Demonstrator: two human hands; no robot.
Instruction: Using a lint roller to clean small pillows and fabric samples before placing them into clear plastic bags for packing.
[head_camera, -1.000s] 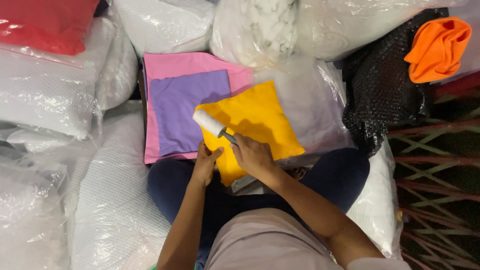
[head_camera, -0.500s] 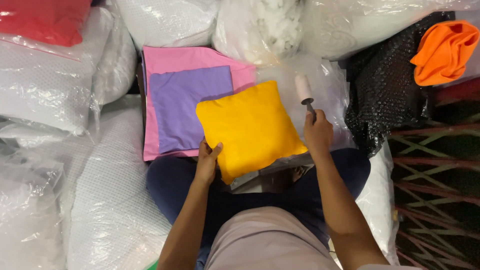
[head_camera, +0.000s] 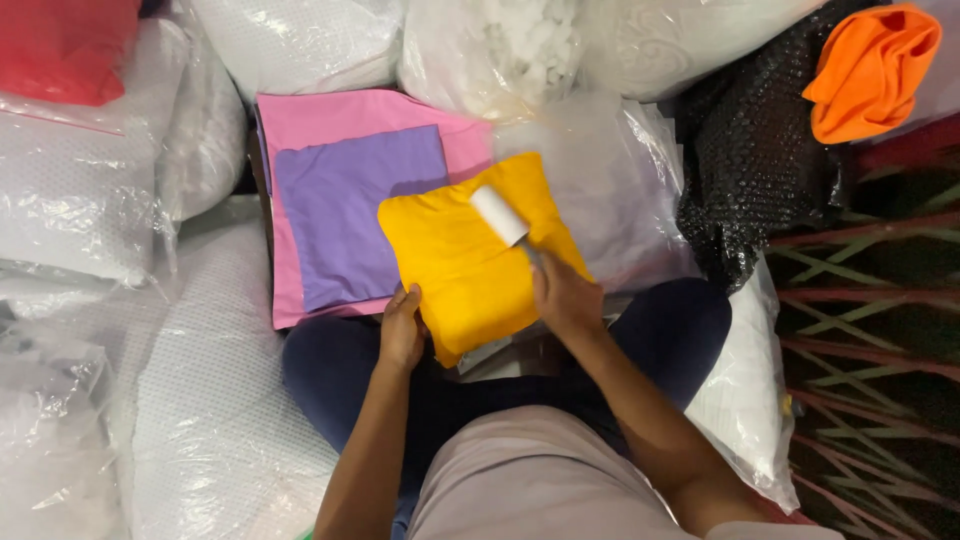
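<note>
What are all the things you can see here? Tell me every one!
yellow cushion: one, yellow, on the person's lap
lint roller: one, white, lying on the cushion's top
purple cloth: one, purple, flat on the pink cloth
pink cloth: one, pink, left of the cushion
orange cloth: one, orange, top right
red cushion: one, red, top left
black bubble wrap: one heap, black, under the orange cloth
plastic-wrapped bags: many, white or clear, all around
left hand: one, grips the cushion's lower left edge
right hand: one, holds the roller's handle
</note>
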